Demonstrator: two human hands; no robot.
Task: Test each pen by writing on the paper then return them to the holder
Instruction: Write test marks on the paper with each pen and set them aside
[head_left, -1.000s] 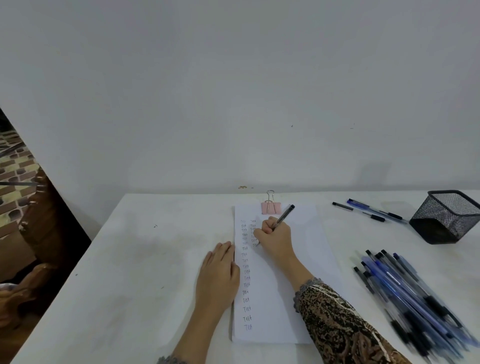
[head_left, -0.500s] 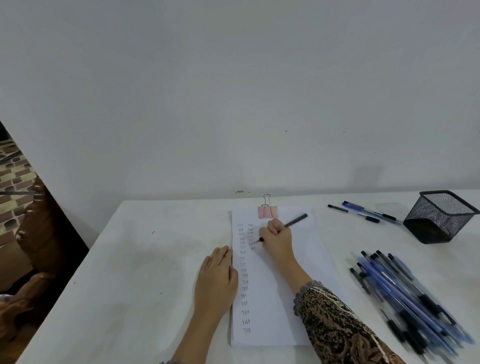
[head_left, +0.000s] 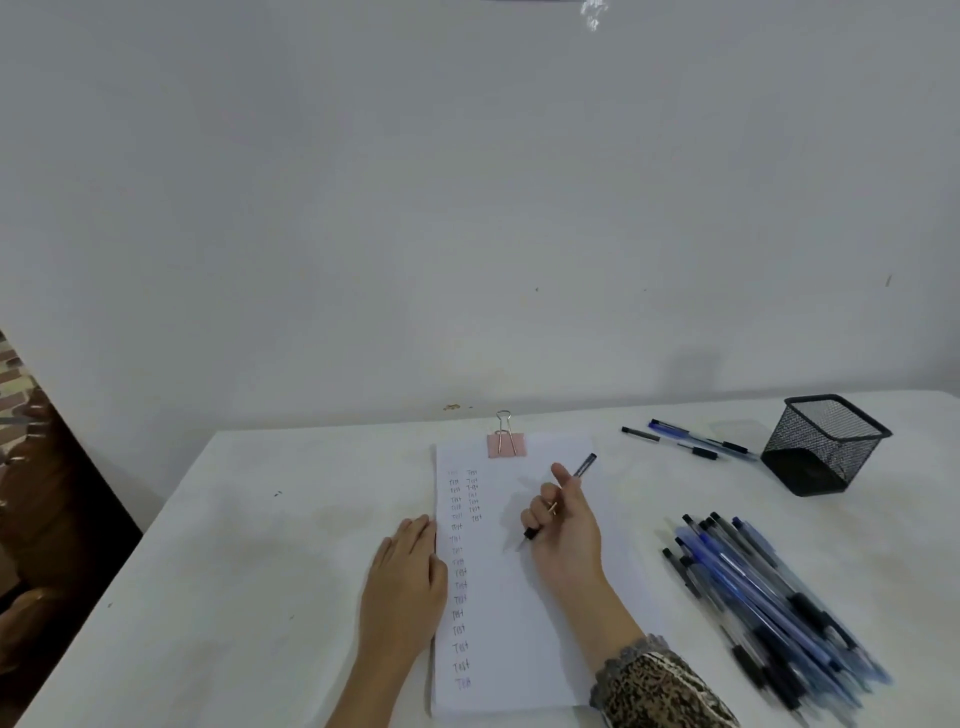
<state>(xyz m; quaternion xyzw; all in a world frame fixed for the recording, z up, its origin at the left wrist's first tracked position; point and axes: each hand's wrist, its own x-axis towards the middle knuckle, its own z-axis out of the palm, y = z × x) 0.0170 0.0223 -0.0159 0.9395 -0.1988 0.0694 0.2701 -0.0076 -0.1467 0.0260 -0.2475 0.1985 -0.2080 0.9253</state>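
Head view: your left hand (head_left: 405, 582) lies flat on the paper (head_left: 519, 634) to steady it while your right hand (head_left: 563, 530) pinches a black pen (head_left: 586, 464).

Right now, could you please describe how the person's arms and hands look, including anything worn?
The left hand and right hand are bare, no gloves. The right sleeve has a mottled brown, black and beige print and ends in a grey lacy cuff. The left forearm shows no sleeve in view. A gold glint on a right finger may be a ring.
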